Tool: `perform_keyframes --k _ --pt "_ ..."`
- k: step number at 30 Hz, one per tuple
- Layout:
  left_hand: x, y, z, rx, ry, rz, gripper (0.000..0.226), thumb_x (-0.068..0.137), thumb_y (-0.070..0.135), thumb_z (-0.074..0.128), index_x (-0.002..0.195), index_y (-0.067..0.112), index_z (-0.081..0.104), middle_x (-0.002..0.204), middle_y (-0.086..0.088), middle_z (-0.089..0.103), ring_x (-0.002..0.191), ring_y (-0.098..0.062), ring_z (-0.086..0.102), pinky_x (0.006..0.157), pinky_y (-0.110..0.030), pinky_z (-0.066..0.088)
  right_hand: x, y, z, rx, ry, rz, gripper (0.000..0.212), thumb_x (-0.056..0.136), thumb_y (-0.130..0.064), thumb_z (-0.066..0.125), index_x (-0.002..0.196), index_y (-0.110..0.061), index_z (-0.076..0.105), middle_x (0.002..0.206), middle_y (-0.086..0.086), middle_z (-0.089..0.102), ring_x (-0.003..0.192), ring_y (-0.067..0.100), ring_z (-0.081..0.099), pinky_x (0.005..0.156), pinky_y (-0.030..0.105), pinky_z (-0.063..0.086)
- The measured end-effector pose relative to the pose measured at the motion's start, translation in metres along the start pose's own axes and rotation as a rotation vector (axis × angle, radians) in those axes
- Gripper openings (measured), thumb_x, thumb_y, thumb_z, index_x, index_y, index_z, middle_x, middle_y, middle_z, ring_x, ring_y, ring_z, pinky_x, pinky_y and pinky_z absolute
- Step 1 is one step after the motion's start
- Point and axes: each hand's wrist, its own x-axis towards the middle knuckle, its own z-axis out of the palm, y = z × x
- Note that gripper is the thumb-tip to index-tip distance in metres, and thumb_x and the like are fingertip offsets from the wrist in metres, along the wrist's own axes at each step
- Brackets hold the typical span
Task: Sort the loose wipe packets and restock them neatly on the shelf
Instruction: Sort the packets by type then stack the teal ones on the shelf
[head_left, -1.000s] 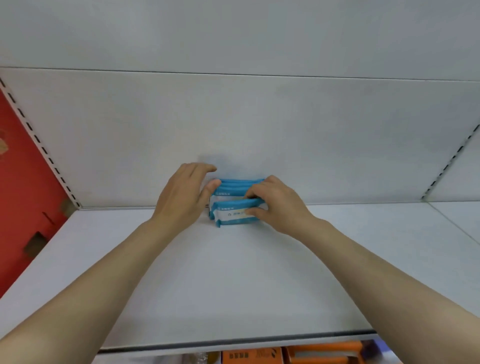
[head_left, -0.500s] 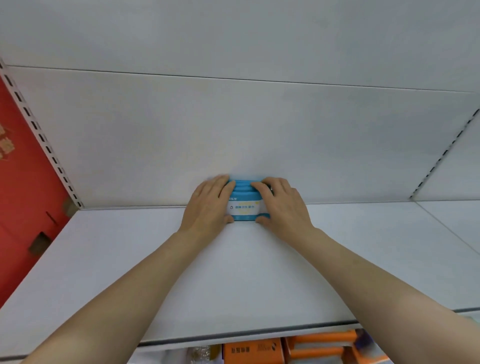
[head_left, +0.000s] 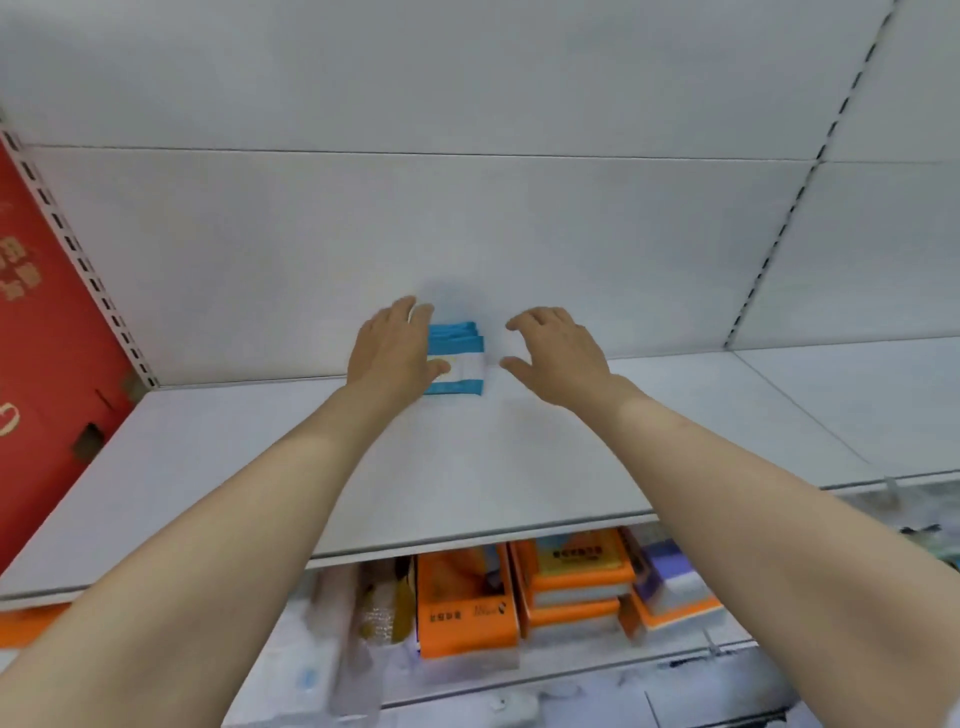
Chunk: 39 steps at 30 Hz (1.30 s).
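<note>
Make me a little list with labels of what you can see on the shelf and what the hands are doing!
wipe packets: blue and white, standing in a row against the back wall
shelf: white
left hand: fingers straight, against the packets' left side
right hand: open, beside the packets, not touching them
orange boxes: on the shelf below
red panel: at the left edge

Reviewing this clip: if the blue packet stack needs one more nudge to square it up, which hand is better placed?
Left, probably. The left hand rests against the wipe packets, while the right hand hangs open, clear of them.
</note>
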Motion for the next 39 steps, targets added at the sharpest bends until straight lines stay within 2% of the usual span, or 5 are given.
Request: perform_keyframes --k 3,13,21,29,39 --pt "-0.014 0.061 -0.026 -0.078 -0.027 0.007 0.069 0.088 0.039 0.066 0.144 0.015 0.035 0.143 -0.009 0.040 0.130 -0.028 0.039 0.102 -0.039 0.036 -0.040 0.035 -0.043 0.053 -0.007 0.041 0.049 0.097 -0.043 0.054 0.141 -0.022 0.046 0.145 -0.001 0.047 0.134 0.023 0.039 0.104 0.038 0.040" --pt "-0.114 0.313 -0.042 -0.134 0.077 0.151 0.064 0.091 0.053 0.054 0.141 0.015 0.041 0.140 -0.010 0.046 0.129 -0.029 0.042 0.104 -0.045 0.039 -0.249 0.188 -0.194 -0.047 0.098 0.106 0.045 0.098 -0.047 0.049 0.139 -0.028 0.049 0.143 -0.002 0.050 0.132 0.023 0.043 0.103 0.040 0.041" --pt "-0.152 0.486 -0.023 -0.162 0.080 0.359 0.061 0.094 0.052 0.050 0.141 0.015 0.041 0.140 -0.007 0.046 0.127 -0.027 0.043 0.102 -0.040 0.040 -0.388 0.310 -0.246 -0.075 0.137 0.224 0.044 0.098 -0.046 0.049 0.138 -0.028 0.050 0.144 -0.004 0.049 0.132 0.020 0.042 0.102 0.039 0.042" --pt "-0.121 0.624 0.077 -0.211 -0.036 0.515 0.059 0.094 0.052 0.050 0.140 0.015 0.042 0.139 -0.008 0.046 0.125 -0.027 0.044 0.099 -0.040 0.041 -0.444 0.454 -0.221 -0.068 0.056 0.400 0.045 0.097 -0.046 0.050 0.136 -0.023 0.053 0.138 0.002 0.054 0.128 0.022 0.048 0.103 0.039 0.041" --pt "-0.086 0.730 0.282 -0.243 -0.466 0.451 0.055 0.092 0.051 0.055 0.134 0.016 0.047 0.131 -0.008 0.052 0.119 -0.028 0.048 0.093 -0.041 0.045 -0.493 0.645 -0.076 0.031 -0.373 0.640 0.045 0.095 -0.046 0.054 0.132 -0.021 0.056 0.135 0.006 0.057 0.126 0.027 0.051 0.100 0.040 0.044"
